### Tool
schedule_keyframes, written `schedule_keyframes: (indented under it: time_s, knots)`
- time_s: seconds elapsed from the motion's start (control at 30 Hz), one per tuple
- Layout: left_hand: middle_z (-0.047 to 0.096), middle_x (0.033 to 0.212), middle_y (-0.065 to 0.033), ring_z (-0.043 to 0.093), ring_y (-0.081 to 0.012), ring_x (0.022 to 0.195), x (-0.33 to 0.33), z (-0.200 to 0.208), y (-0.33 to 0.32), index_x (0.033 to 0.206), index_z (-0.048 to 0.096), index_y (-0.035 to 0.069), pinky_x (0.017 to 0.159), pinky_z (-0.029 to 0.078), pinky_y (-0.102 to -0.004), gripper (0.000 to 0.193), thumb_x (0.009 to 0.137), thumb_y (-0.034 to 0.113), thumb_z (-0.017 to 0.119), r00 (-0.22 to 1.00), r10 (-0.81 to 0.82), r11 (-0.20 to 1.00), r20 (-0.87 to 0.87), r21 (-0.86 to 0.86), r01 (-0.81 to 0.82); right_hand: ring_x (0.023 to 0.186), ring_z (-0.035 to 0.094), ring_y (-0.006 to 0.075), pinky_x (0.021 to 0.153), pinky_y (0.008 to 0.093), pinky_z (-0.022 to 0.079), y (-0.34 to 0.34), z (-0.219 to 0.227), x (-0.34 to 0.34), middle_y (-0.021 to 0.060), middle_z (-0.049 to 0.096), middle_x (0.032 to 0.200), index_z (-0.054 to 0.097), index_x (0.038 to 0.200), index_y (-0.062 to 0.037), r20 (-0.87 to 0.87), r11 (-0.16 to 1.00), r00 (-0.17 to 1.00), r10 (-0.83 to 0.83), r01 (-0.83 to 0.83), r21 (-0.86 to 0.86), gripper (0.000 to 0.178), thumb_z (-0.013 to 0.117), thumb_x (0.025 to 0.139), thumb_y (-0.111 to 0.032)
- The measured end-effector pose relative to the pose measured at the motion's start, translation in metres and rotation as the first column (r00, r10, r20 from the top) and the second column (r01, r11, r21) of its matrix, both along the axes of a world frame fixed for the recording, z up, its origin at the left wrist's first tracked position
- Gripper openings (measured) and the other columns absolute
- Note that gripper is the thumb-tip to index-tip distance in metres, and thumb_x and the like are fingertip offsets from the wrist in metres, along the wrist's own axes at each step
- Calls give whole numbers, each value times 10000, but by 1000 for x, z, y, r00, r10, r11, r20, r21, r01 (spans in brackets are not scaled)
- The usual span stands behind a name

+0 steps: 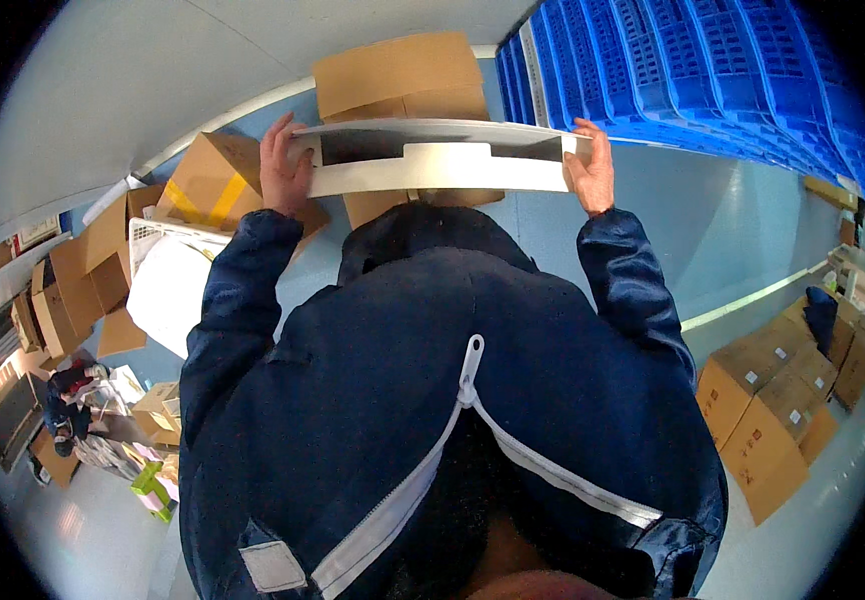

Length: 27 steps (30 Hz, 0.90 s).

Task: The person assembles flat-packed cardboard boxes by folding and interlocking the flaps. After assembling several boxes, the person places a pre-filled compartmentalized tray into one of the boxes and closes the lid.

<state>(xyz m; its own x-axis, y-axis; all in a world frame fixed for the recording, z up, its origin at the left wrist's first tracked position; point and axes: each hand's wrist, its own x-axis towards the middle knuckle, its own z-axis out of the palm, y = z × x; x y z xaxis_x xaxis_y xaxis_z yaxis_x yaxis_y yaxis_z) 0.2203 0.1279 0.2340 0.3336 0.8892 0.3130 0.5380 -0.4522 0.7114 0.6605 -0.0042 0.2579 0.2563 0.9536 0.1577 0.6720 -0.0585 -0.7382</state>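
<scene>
A long white open bin with a grey, shaded inside stretches between my hands, held out in front of my body. At its left end, my left hand is closed around the side wall, thumb near the rim. My right hand grips the opposite end the same way, fingers wrapped over the outer edge. Just beyond the bin stands an open cardboard box with its flap raised; the bin hides part of it. What lies deep inside the bin cannot be made out.
Blue plastic crates are stacked at the far right. To my left are a carton with yellow tape, a white basket and open cartons. Closed cartons stand at right. Another person is far left.
</scene>
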Motion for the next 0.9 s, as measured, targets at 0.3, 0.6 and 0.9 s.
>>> schedule_keyframes:
  time_s: [0.3,0.6,0.9]
  knots:
    - [512,1222,-123,461,-292,1173,11,32,-38,1024,565,86,1006,313,-452,334,705,106,663,993,-115,992,-9,49,116,847,589,324,758,403,441,-9,-12,3,138,640,964,547,854,-45,311,976,950,-14,-55,211,99,535,762,-10]
    - [503,1262,-91,421,-284,1214,-2,50,-77,1200,541,117,1055,198,-497,366,867,265,508,917,-382,924,-116,-70,376,966,584,300,860,386,415,-6,-3,0,112,644,972,614,925,-55,344,974,937,51,-122,188,177,529,777,-8]
    - [348,1408,-61,293,-361,1282,-12,42,-81,1290,465,227,1074,174,-508,406,885,213,491,759,-388,907,-523,-71,415,1284,314,314,1040,448,253,-9,69,-9,125,483,1292,487,1281,-108,480,860,784,393,-130,-493,509,581,802,-252]
